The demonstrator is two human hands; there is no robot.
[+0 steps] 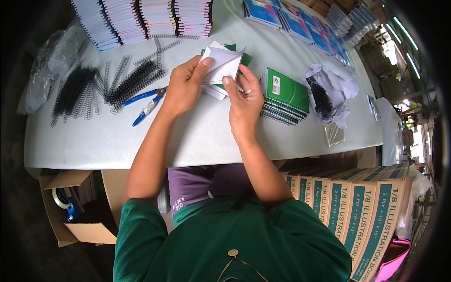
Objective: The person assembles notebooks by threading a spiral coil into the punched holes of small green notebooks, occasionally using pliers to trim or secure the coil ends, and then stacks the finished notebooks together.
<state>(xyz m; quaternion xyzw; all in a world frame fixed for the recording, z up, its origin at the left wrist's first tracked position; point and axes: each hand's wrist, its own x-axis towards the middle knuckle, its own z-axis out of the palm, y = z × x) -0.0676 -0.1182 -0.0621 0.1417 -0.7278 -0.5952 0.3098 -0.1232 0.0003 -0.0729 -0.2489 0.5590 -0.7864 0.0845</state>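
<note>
White sheets [220,72], pinched by left hand [187,81] and right hand [244,99], partly hide a green cover [246,59].

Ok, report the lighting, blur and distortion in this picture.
In the head view, the table has a bowed near edge and the corners go black; in the head view, tube lights glare at upper right; in the head view, the left hand, right hand and white sheets look fairly sharp, with soft shadow on the table below.
</note>
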